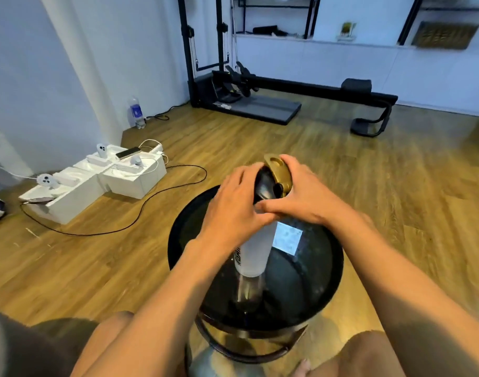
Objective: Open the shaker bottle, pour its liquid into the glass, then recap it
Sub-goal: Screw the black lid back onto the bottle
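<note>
a: left hand [234,205] was wrapped around the neck of the shaker bottle [253,248], fingers curled shut on it just under the lid. right hand [303,194] was clamped over the gold-and-black lid [275,176], thumb pressed across the front, fingers over the far side.

b: where was the bottle?

a: upright near the middle of the round black table [325,270]. a white paper slip [287,238] lay just beside it toward the table's right edge.

b: and the glass?

a: something clear showed at the bottle's base, toward the table's near edge. could not tell if it was the glass or part of the bottle.

b: how would the bottle handle?

a: judged it stiff plastic, frosted and smooth, likely slick if wet. liquid level wasn't visible, so weight unknown. tall and narrow, so tippy on that glossy top.

b: best hold?

a: low hand on the body to brace against twist, upper hand around the lid rim, not on the flip cap, which looked liable to pop.
</note>
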### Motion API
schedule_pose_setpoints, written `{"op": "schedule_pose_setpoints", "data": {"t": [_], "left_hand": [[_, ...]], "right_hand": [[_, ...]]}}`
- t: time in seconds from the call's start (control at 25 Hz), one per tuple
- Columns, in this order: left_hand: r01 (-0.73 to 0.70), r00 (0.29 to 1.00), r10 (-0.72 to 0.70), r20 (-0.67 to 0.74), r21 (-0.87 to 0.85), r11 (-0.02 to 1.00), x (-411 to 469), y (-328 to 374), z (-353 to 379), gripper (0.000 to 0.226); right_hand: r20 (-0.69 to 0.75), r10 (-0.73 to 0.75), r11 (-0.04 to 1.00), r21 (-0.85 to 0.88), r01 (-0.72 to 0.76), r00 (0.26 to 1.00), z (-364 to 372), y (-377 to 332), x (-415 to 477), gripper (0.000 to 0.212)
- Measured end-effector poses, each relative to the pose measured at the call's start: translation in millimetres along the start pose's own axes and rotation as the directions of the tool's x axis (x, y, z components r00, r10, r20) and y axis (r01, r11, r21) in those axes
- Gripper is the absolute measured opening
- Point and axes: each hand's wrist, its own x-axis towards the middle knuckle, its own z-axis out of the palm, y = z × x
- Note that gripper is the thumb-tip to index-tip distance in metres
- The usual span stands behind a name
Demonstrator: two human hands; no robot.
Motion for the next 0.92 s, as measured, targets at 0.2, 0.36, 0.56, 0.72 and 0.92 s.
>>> {"op": "schedule_pose_setpoints", "data": {"t": [0.2, 0.36, 0.56, 0.72, 0.92], "left_hand": [[0.147, 0.989, -0.143, 0.038, -0.171, 0.974, -18, -55, 6, 0.105], [0.253, 0.968, -0.231, 0.102, -0.412, 0.875, -19, -74, 33, 0.121], [0.324, 0.946, -0.291, 0.143, -0.457, 0.828, -22, -80, 72, 0.121], [0.243, 0.968, -0.247, 0.051, -0.451, 0.859, -19, -83, 73, 0.097], [0.253, 0.967, -0.229, 0.113, -0.542, 0.802, -15, -86, 74, 0.086]], "right_hand": [[0.207, 0.055, 0.973, -0.233, -0.005, 0.977, 30, -19, 30, 0.126], [0.247, 0.079, 0.952, -0.306, 0.0, 0.966, 25, -19, 36, 0.116], [0.138, 0.133, 0.899, -0.434, -0.06, 0.981, 45, -35, 46, 0.114], [0.254, 0.091, 0.9, -0.435, 0.029, 0.963, 32, -43, 44, 0.097], [0.345, 0.161, 0.848, -0.528, 0.05, 0.925, 32, -50, 54, 0.101]]}}
